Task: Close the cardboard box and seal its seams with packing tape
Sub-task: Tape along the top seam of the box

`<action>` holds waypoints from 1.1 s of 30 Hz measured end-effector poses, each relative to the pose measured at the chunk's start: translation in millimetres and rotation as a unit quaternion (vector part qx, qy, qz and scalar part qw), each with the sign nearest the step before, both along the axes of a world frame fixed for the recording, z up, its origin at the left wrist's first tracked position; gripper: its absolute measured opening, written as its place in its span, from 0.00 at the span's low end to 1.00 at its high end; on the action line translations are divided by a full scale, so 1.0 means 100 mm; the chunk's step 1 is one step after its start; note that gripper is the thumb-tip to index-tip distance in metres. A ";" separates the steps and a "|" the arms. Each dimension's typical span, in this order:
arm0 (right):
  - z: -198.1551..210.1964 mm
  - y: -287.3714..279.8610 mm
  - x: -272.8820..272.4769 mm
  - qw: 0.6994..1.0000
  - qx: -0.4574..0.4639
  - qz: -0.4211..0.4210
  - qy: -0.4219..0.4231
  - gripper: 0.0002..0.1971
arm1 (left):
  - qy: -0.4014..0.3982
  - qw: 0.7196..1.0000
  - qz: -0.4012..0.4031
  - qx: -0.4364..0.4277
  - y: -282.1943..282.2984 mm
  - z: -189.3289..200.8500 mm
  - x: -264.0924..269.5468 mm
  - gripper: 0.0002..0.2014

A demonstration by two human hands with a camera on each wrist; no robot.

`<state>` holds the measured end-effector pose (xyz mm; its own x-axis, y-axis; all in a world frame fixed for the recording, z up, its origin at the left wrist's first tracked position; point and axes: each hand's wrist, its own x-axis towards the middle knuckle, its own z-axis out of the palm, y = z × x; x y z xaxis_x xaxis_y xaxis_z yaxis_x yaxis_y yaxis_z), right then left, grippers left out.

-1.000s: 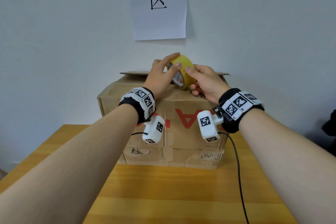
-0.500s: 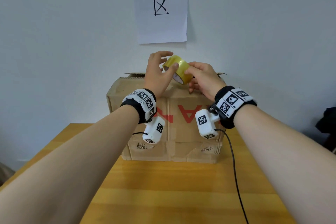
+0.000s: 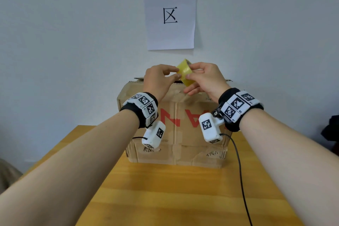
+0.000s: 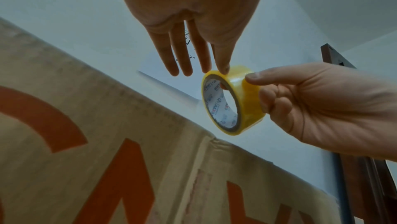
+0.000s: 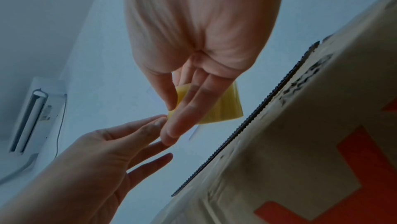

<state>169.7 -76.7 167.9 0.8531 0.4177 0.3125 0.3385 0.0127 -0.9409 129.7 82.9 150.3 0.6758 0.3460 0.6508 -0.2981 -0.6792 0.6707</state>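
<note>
Both hands up over the top edge of the cardboard box (image 3: 176,130), which sits on the surface (image 3: 174,189) below and beyond the wrists.

Right hand (image 3: 207,79) grips the tape roll (image 3: 185,73): thumb on the outer wrap, other fingers curled behind the roll or through the core, per the left wrist view. Roll is held clear above the box top, not touching it.

Left hand (image 3: 157,79) has fingers mostly straight; index fingertip (image 4: 224,70) touches the top of the roll's outer wrap, other fingers free beside it. Not holding anything I can see, so it reads as relaxed and probing rather than clamped.

Key relation: the roll lies between the two hands, directly in front of the left fingertips. Its core axis runs roughly across from hand to hand, so the wrap faces the left fingertip. My guess: it's hunting for the free tape end, and the next move depends on the left fingertip catching that end while the right keeps the roll steady.

No loose tape end visible. Box top seam isn't visible from the head view; a flap edge shows beyond the hands.
</note>
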 end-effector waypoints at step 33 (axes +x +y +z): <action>0.05 -0.20 -0.34 0.998 -0.011 -0.035 -0.048 0.17 | 0.041 0.995 0.063 0.071 -0.31 0.26 -0.32 0.03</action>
<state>136.1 -97.0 172.5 0.8476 0.3648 0.3853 0.4257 -0.0340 -0.9042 97.8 52.2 176.3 0.6861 0.3400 0.6431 -0.1528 -0.7969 0.5844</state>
